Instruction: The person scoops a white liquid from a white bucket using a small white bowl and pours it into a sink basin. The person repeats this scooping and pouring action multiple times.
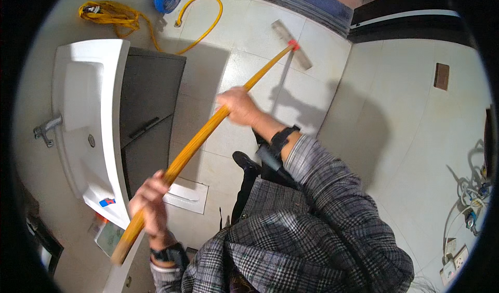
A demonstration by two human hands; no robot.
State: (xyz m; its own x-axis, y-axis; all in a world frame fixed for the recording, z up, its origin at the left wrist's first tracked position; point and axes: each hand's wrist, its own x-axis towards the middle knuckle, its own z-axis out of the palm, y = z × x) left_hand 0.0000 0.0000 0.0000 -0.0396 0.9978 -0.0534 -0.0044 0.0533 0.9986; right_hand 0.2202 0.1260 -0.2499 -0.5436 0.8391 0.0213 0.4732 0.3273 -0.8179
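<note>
A long yellow wooden handle [196,143] slants across the view, ending in a red joint and a narrow greyish crosswise head [291,44] on the floor tiles. It looks like a floor squeegee, though the head's underside is hidden. Around the upper shaft my right hand [238,105] is closed. Lower down, near the butt end, my left hand [149,201] wraps round the same handle, slightly blurred. Both hands wear dark wrist straps, below checked grey sleeves.
To the left stands a white washbasin [112,132] with a tap [48,129] over a dark cabinet [150,111]. A yellow hose [215,20] and a blue jug [166,1] lie beyond it. Beside my feet is a white squat toilet or floor fixture [189,194]. Cables [470,199] hang right.
</note>
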